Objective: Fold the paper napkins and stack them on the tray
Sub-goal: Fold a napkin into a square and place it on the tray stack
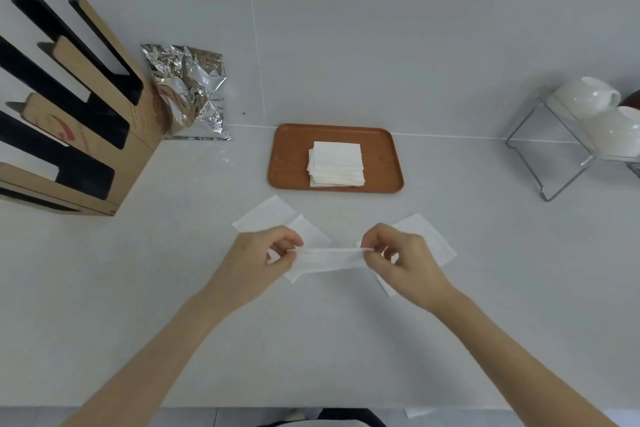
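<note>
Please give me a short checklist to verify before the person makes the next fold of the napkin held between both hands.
1. Left hand has a grip on one end of the held napkin: ok.
2. Right hand has a grip on the other end: ok.
3. Edges of the held napkin aligned: cannot tell.
4. Tray within view, with bare rim around the stack: ok.
5. Stack edges even: not ok, slightly offset.
6. More napkins waiting: ok, a left napkin and a right napkin lie on the counter.
</note>
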Motion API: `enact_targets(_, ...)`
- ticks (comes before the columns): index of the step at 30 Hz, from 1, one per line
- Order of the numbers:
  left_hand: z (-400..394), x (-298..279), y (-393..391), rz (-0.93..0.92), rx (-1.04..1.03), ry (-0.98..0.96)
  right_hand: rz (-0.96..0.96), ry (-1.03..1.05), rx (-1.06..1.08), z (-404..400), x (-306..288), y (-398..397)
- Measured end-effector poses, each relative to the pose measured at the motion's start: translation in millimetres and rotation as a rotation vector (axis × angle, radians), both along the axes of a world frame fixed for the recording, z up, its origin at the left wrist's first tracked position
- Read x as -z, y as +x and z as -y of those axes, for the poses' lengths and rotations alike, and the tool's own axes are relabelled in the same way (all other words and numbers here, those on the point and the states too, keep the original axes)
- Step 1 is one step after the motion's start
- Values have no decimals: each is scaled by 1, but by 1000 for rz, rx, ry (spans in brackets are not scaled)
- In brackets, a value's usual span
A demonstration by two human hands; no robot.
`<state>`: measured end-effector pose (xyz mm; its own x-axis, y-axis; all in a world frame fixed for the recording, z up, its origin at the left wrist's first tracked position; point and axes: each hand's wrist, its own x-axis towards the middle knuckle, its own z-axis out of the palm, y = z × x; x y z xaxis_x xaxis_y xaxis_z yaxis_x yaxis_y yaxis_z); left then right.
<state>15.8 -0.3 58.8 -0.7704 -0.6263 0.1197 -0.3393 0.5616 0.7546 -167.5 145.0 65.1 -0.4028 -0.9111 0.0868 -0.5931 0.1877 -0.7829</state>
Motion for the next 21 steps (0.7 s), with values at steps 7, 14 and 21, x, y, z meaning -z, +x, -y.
enact_targets(7,22,-55,-12,-103,35,23,205,-123,8,18,-43,-16)
enact_targets(14,57,-37,-46,-39,-3,90,265,-47,91,55,-25,-35)
enact_targets(21,67,-43,-50,-170,-28,120,239,-170,102,58,-31,-44)
